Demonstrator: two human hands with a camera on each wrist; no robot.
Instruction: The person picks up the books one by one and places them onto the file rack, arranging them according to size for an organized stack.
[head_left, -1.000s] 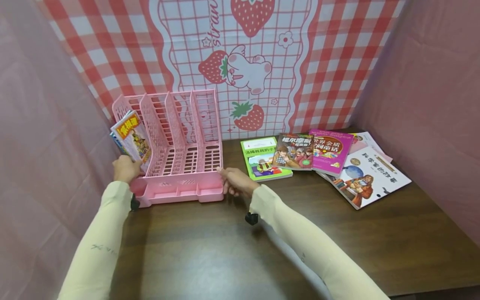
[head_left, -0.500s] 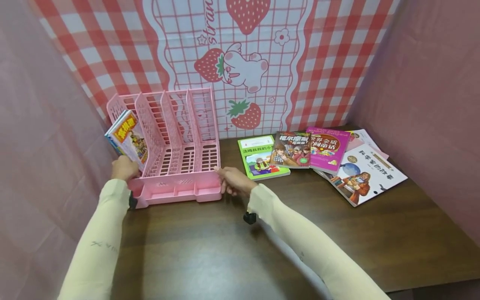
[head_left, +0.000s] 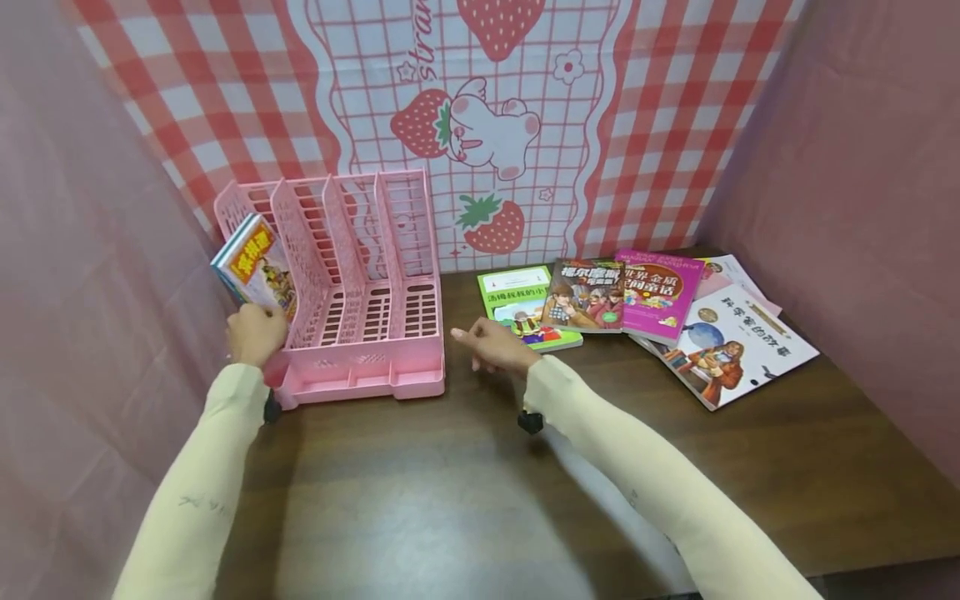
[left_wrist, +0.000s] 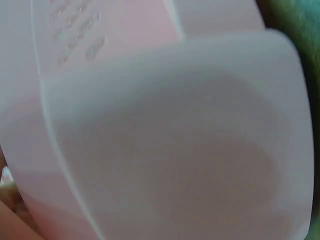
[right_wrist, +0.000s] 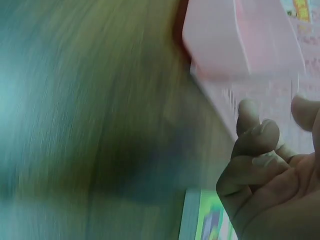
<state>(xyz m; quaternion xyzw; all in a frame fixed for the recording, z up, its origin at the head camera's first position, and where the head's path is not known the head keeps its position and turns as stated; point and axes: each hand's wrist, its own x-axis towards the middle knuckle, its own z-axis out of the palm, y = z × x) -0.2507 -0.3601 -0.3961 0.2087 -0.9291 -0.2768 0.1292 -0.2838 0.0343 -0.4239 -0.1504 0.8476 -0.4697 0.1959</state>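
Note:
A pink file rack (head_left: 367,362) with upright dividers stands on the left of the table. Several thin books (head_left: 258,262) lean in its leftmost slot, the front one with a red and yellow title. My left hand (head_left: 257,333) is at the rack's front left corner, right by the books' lower edge; I cannot tell whether its mostly hidden fingers grip anything. The rack's pale pink front wall (left_wrist: 175,150) fills the left wrist view. To the right of the rack, my right hand (head_left: 497,346) hovers with fingers loosely bent, holding nothing. In the right wrist view its fingers (right_wrist: 255,140) are apart from the rack.
Close behind the right hand lies a green book (head_left: 517,283). A brown-covered book (head_left: 585,304), a purple book (head_left: 660,292) and a white book (head_left: 750,350) overlap farther right. A checked strawberry cloth (head_left: 495,125) hangs behind; pink curtains (head_left: 847,167) flank the table.
My right hand has come off the rack's right side and moved to the right. The left hand has risen slightly at the front left corner. The books stay in the slot.

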